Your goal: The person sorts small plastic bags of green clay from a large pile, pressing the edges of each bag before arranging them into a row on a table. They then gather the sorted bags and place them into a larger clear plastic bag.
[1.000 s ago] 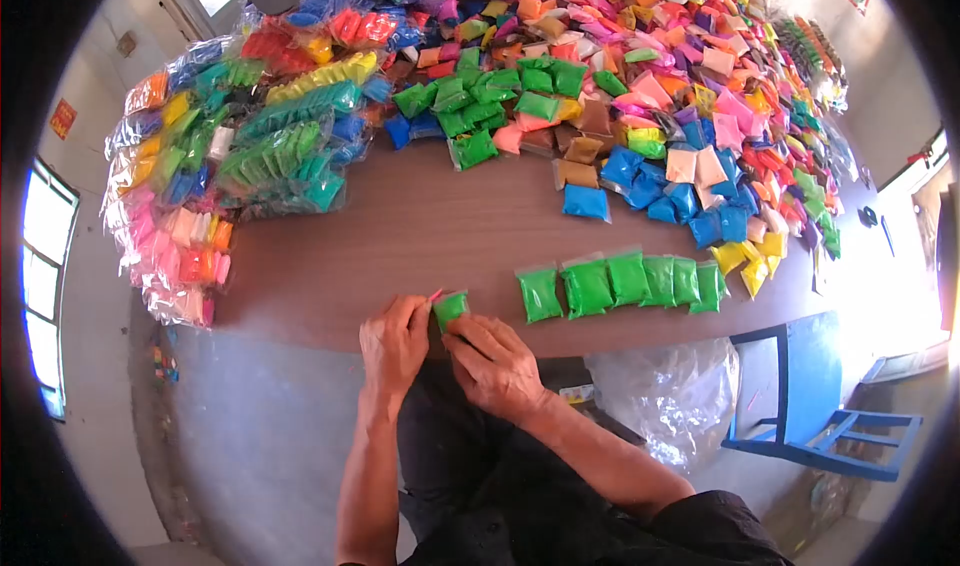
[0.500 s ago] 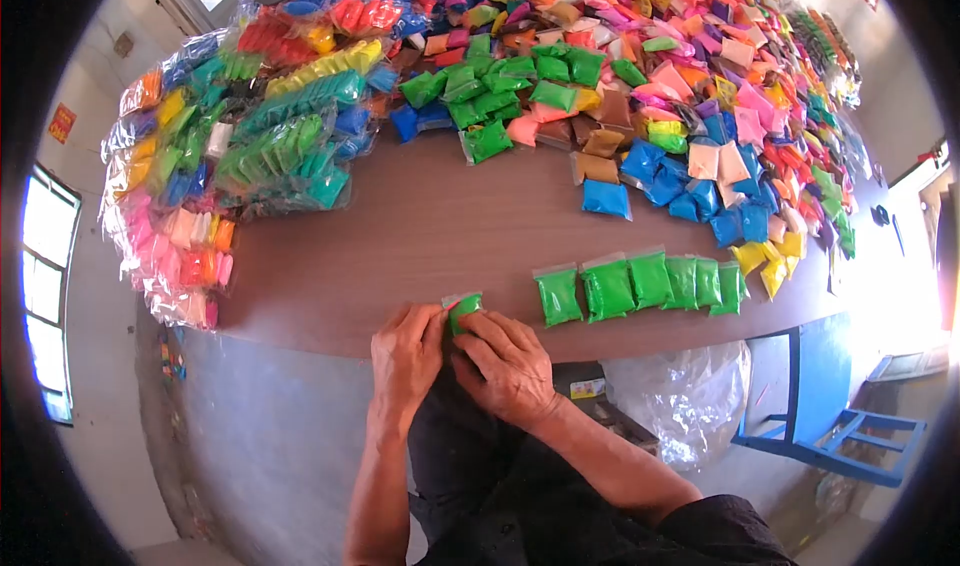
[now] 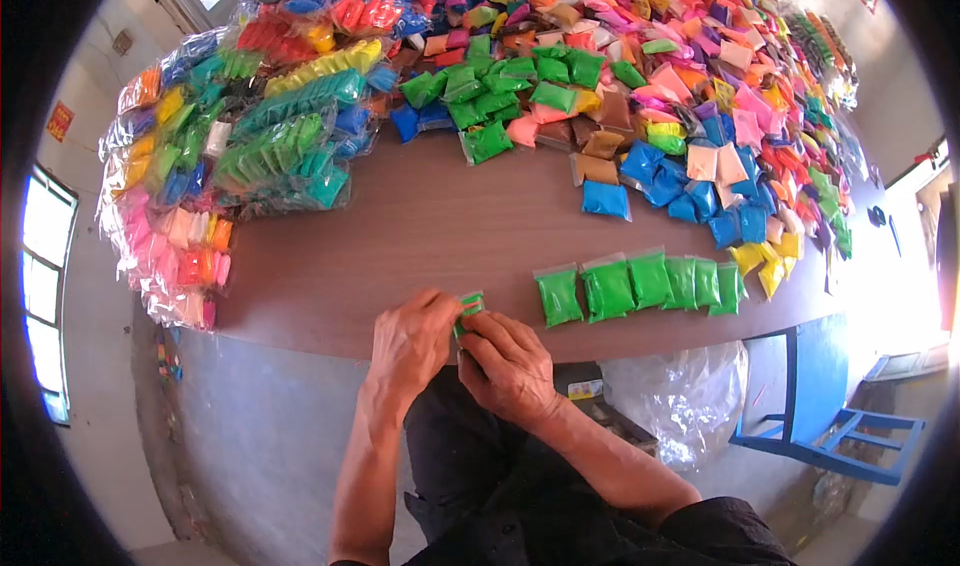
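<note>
A small clear packet of green material (image 3: 471, 304) is held between both hands just over the table's near edge. My left hand (image 3: 410, 346) is closed, its fingertips at the packet's upper left edge. My right hand (image 3: 510, 368) has its fingers curled round the packet's lower right part and hides much of it. To the right of my hands, several similar green packets (image 3: 608, 288) lie in an overlapping row on the brown table (image 3: 400, 236).
Bagged bundles of coloured packets (image 3: 285, 156) are piled at the left. A large heap of loose packets (image 3: 690, 66) covers the back and right, with green packets (image 3: 488, 143) at its near edge. A blue chair (image 3: 815, 396) and a clear plastic bag (image 3: 680, 406) are below right.
My left hand has moved slightly up and right, its fingers shifting across the packet's top edge. The right hand keeps nearly the same place. The packet has tilted slightly and shows less.
</note>
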A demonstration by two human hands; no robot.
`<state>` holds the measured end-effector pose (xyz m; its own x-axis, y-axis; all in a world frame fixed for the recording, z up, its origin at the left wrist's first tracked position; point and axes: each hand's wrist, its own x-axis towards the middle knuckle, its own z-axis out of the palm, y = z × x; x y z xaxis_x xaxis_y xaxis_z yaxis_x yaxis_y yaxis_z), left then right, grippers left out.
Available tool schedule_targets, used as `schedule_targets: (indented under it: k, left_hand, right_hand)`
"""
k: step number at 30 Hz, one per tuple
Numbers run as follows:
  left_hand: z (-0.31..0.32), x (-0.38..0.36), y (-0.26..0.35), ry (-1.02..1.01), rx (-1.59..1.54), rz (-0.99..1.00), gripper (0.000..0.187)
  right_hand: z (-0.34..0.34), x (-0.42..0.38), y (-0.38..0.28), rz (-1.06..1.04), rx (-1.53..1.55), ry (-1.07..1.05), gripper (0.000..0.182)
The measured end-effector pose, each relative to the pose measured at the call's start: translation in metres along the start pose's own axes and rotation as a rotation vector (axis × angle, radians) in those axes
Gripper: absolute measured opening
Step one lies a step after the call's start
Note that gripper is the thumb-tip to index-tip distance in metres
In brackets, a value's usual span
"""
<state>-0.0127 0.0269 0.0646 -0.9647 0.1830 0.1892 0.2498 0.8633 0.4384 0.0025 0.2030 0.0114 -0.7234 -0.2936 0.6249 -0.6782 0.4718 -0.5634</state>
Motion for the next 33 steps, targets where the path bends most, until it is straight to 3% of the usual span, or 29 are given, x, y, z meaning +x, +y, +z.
schedule_targets:
  k: [13, 25, 33]
  left_hand:
    - [-0.003, 0.029, -0.009, -0.116, 0.066, 0.060, 0.012]
    - [0.005, 0.031, -0.019, -0.041, -0.045, -0.128, 0.016]
    - [-0.003, 0.042, -0.017, -0.124, -0.012, -0.010, 0.015]
  right_hand:
    - [-0.001, 0.004, -0.010, 0.089, -0.032, -0.003, 0.032]
    - [0.007, -0.002, 0.001, 0.044, -0.077, 0.022, 0.031]
    - [0.005, 0.001, 0.000, 0.068, -0.073, 0.021, 0.030]
